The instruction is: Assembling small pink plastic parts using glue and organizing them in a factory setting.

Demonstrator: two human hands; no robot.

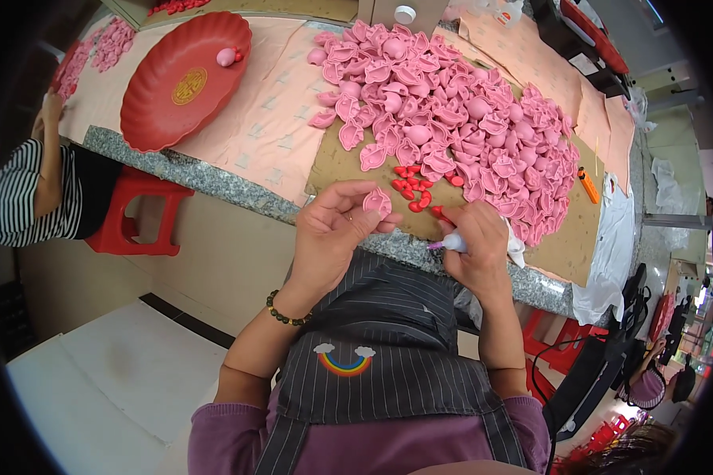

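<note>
My left hand point(329, 229) pinches a pink shell-shaped piece point(378, 203) between thumb and fingers, just above the table's near edge. My right hand point(482, 241) is closed around a small pale glue bottle point(455, 242) whose purple tip points left. A red piece point(437, 211) is at the right fingertips; whether they grip it I cannot tell. Beyond both hands, several small glossy red pieces point(408, 184) lie loose on the brown board point(337, 170). A large heap of similar pink pieces point(451, 111) spreads behind them, some hollow side up.
A big red scalloped tray point(146, 111) at the left holds one pink piece with red parts point(226, 57). An orange-and-black tool point(588, 185) lies right of the heap. White plastic point(606, 253) hangs over the right edge. A person in striped sleeves point(24, 190) sits far left near a red stool point(139, 212).
</note>
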